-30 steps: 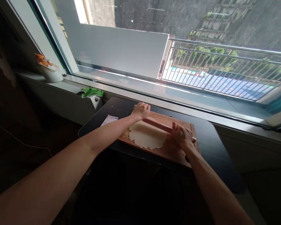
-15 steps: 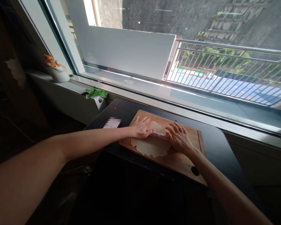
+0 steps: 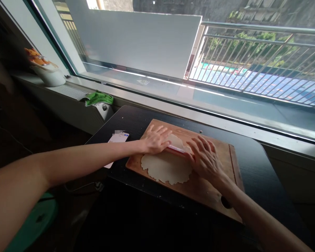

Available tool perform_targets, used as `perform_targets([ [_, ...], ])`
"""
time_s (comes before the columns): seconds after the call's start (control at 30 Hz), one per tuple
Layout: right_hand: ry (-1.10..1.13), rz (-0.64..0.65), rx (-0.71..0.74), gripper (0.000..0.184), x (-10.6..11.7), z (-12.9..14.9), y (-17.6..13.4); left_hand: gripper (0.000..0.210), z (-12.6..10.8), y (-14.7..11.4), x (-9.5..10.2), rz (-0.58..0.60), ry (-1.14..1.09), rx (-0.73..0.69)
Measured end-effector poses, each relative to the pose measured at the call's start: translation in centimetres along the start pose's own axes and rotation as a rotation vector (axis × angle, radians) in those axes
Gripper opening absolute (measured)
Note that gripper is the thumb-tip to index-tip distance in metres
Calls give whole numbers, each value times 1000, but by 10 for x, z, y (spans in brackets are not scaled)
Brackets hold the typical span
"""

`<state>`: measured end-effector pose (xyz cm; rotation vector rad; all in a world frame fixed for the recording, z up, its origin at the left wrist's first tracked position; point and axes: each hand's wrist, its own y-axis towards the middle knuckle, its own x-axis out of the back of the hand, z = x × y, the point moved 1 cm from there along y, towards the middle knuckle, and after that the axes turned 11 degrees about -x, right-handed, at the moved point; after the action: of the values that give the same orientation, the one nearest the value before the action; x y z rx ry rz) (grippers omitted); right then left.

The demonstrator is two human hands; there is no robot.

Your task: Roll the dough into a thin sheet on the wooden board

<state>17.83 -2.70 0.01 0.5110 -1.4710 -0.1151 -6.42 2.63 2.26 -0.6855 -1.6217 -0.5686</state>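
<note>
- Status (my read): flattening well along; pale, thin, ragged-edged dough sheet (image 3: 165, 169) is already spread wide.
- Where: dough lies flat on brown rectangular wooden board (image 3: 225, 162), toward its left half, on black tabletop (image 3: 254, 164).
- Slim reddish rolling pin w/ a whitish printed strip (image 3: 176, 149) lies across dough; most dough shows on near side, smaller patch on far side.
- L hand (image 3: 156, 140): open, fingers spread flat over pin's L end, not clenched.
- R hand (image 3: 206, 155): same, fingers splayed over R end; contact under palms hidden, can't tell exactly.
- Left, prob.: edge uneven, w/ notches along near side; no cuts or shaping visible yet. Thickness evenness: can't tell.
- White-screened smartphone (image 3: 121, 138) beside board, partly behind L forearm.
</note>
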Motion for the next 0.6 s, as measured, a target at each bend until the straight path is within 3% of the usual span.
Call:
perform_targets([
  [0.07,6,13,-35,44,-2,-5,12,64,5,12,3,-20,-3,50],
  [0.23,58,61,-306,49,-11,-28,63,65,23,53,14,-77,-23,250],
  [0.33,43,113,-269,52,-9,-20,42,66,14,31,8,-61,-26,124],
  [0.47,-4,76,-161,53,-3,-5,6,68,1,-1,0,-67,40,-57],
  [0.6,36,168,-364,56,-10,-19,49,66,18,35,10,-54,28,63],
])
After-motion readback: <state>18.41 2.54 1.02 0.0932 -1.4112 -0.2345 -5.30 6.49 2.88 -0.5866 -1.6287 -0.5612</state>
